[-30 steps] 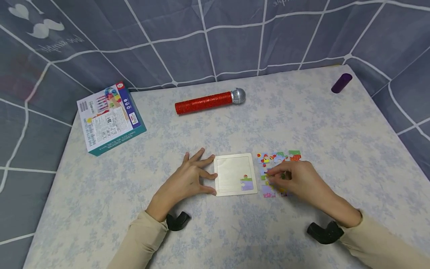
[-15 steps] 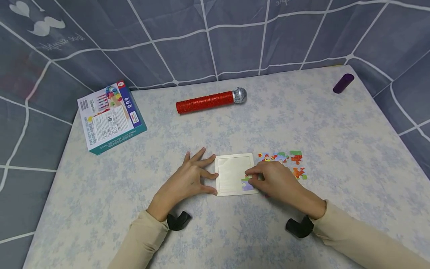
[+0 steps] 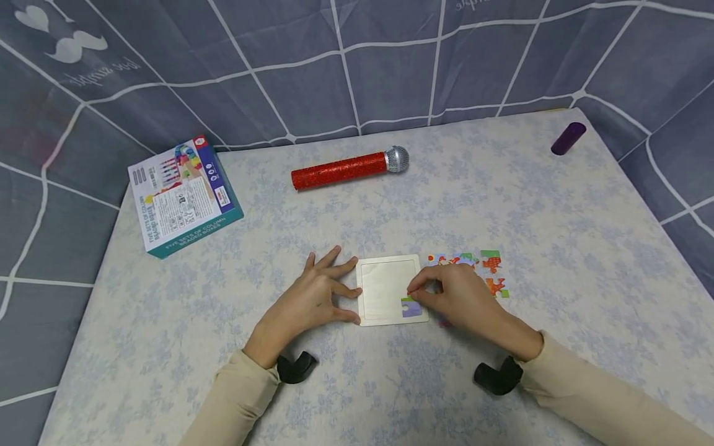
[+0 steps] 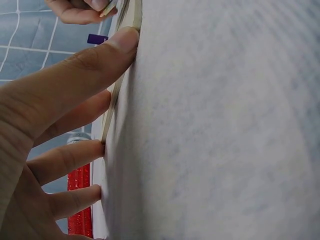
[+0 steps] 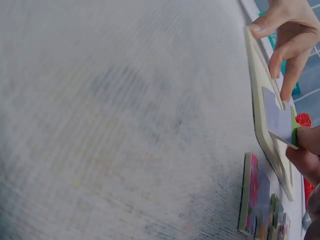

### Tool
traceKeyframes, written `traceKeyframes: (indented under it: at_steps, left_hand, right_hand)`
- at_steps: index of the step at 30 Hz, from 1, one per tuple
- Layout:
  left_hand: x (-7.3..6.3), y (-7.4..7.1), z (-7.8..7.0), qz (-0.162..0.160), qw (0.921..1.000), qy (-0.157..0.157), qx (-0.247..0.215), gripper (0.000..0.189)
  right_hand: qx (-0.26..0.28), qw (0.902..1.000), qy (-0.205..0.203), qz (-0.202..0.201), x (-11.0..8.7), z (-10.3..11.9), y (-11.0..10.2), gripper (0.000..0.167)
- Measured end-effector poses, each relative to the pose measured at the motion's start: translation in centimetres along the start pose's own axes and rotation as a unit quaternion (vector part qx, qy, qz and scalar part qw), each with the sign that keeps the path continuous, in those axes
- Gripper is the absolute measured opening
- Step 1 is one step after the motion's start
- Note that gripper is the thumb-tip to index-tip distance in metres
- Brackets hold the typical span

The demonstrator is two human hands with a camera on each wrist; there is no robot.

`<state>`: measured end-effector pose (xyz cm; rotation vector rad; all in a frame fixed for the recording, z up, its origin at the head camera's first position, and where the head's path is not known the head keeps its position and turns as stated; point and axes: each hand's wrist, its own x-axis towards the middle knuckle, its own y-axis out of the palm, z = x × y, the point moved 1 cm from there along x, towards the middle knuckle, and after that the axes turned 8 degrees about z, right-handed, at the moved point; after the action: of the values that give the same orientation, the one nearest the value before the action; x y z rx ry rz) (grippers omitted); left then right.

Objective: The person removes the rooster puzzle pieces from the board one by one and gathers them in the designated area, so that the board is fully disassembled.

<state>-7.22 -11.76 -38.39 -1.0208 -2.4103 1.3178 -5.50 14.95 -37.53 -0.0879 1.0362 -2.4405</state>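
A square cream puzzle tray [image 3: 382, 285] lies on the table between the hands. My left hand [image 3: 312, 294] has its fingers spread, with the thumb and some fingertips touching the tray's left edge. At the tray's lower right, my right hand [image 3: 465, 294] pinches a purple and green jigsaw piece [image 3: 411, 309] by its green end between thumb and index finger. In the right wrist view the piece [image 5: 277, 116] is tilted up from the tray. More colourful jigsaw pieces [image 3: 492, 260] lie right of the tray, partly hidden beneath the right hand.
A red glitter microphone [image 3: 346, 170] lies behind the tray. To the back left is a beading-set box [image 3: 181, 195], and a dark purple cylinder [image 3: 568, 138] lies at the back right corner. A blue curtain with white lines [image 3: 390, 74] hangs behind the table.
My right hand has moved left from the loose pieces to the tray and now pinches the purple and green piece, its fingers covering the top. The left hand has stayed at the tray's edge.
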Motion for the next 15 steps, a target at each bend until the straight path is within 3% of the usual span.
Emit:
traceKeyframes:
  at_steps: [8, 15]
  left_hand:
    - [0.0, 0.0, 0.0, 0.002, 0.9999, -0.002, -0.010, 0.049]
    - [-0.1, 0.0, 0.0, 0.001, 0.9999, 0.001, -0.010, 0.049]
  right_hand:
    - [0.056, 0.9979, 0.013, 0.032, 0.1, -0.9, -0.6, 0.009]
    - [0.074, 0.9936, 0.061, 0.060, -1.5, -2.5, -2.7, 0.002]
